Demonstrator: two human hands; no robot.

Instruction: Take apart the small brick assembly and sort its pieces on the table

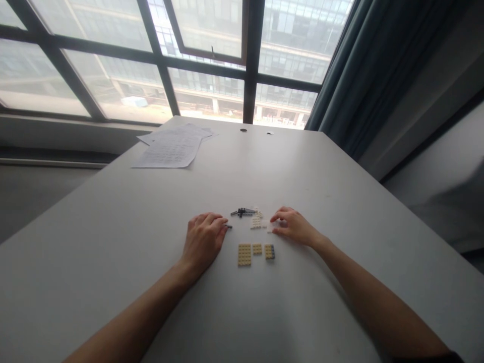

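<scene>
My left hand (204, 237) rests knuckles-up on the white table (113, 242), fingers curled, its fingertips pinching a small dark piece (229, 227). My right hand (293, 225) lies to the right, thumb and forefinger closed on a small white plate (269, 228). Between the hands lie a white studded plate (256, 222) and a dark grey piece (242, 212). Nearer to me sit three tan studded plates: a larger one (244, 254), a small one (257, 248), and one with a dark edge (269, 251).
Printed paper sheets (170, 148) lie at the far left of the table. Two cable holes (243, 130) sit near the far edge below a large window. A grey-blue curtain (351, 75) hangs at the right. The table's right edge drops toward the floor.
</scene>
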